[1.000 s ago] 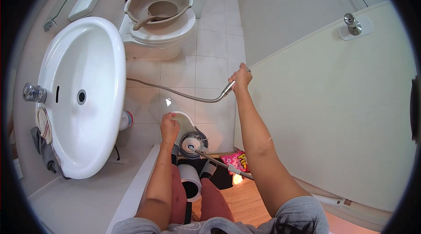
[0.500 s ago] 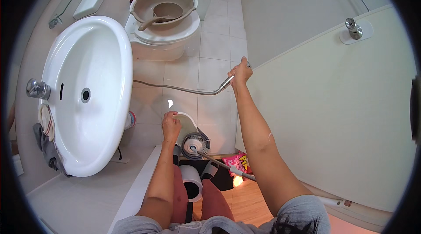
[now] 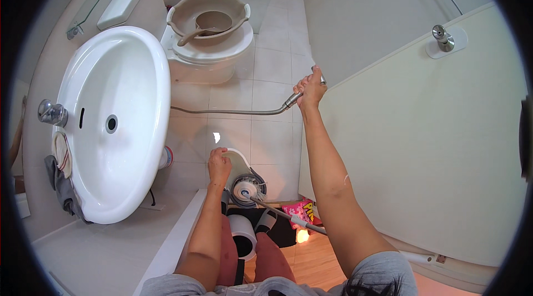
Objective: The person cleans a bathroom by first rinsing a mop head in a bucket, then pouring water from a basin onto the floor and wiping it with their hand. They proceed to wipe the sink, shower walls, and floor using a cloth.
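Note:
My right hand (image 3: 312, 90) is wrapped round a metal handheld bidet sprayer (image 3: 294, 99), held out over the tiles beside the pale door. The sprayer's flexible hose (image 3: 233, 112) runs left and disappears under the sink. My left hand (image 3: 220, 168) has its fingers curled at the far rim of a pale mop bucket (image 3: 237, 158). Inside the bucket sits a round white mop head (image 3: 245, 189) with stringy fibres. Its grey pole (image 3: 283, 214) slants down to the right, beneath my right arm. My left hand partly covers the bucket's rim.
An oval white sink (image 3: 127, 168) takes up the left, with cloths (image 3: 62, 185) on its edge. Beyond it, a brown basin (image 3: 183, 17) holding a dipper (image 3: 214, 22) rests on the toilet lid (image 3: 239, 49). A door (image 3: 411, 129) borders the right. A pink packet (image 3: 297, 210) lies near my feet.
My right hand has moved slightly right and away from me with the sprayer, and the hose hangs straighter. My left hand stays at the bucket rim. The view has shifted a little.

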Motion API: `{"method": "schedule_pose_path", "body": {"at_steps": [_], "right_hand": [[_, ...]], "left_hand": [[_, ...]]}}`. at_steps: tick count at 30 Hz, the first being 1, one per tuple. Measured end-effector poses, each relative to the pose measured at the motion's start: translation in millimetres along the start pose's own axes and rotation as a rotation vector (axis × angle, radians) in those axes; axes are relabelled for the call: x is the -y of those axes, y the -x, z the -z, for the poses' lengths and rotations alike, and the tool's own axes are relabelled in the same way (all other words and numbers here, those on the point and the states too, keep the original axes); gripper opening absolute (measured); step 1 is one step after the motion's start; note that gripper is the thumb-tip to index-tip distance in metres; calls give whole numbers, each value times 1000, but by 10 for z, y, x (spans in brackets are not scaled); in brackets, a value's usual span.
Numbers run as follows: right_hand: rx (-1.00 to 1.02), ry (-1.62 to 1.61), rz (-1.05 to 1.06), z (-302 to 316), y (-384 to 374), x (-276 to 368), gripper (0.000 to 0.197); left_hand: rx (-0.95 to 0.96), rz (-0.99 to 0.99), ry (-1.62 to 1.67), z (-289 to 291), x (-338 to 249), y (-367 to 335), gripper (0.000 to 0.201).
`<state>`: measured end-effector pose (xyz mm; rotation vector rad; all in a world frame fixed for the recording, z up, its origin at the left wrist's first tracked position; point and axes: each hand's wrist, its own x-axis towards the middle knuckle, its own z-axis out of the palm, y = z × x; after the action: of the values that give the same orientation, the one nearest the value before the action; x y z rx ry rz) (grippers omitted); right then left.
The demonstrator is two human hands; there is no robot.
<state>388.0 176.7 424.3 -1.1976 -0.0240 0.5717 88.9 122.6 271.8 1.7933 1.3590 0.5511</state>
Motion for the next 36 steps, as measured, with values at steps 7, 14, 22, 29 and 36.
{"method": "schedule_pose_path", "body": {"at_steps": [7, 14, 22, 29, 36], "right_hand": [[125, -114, 68, -176, 215, 310, 50], [68, -33, 68, -499, 382, 526, 49], [11, 156, 80, -639, 449, 529, 47], [145, 101, 442, -1090, 918, 810, 46], [259, 83, 565, -1363, 1275, 851, 41]], "left_hand": [[-23, -45, -40, 9, -61, 53, 25], [19, 30, 0, 114, -156, 71, 24], [49, 24, -50, 230, -342, 16, 24], [-9, -55, -34, 314, -527, -45, 24], [-72, -77, -10, 244, -576, -37, 23]]}}
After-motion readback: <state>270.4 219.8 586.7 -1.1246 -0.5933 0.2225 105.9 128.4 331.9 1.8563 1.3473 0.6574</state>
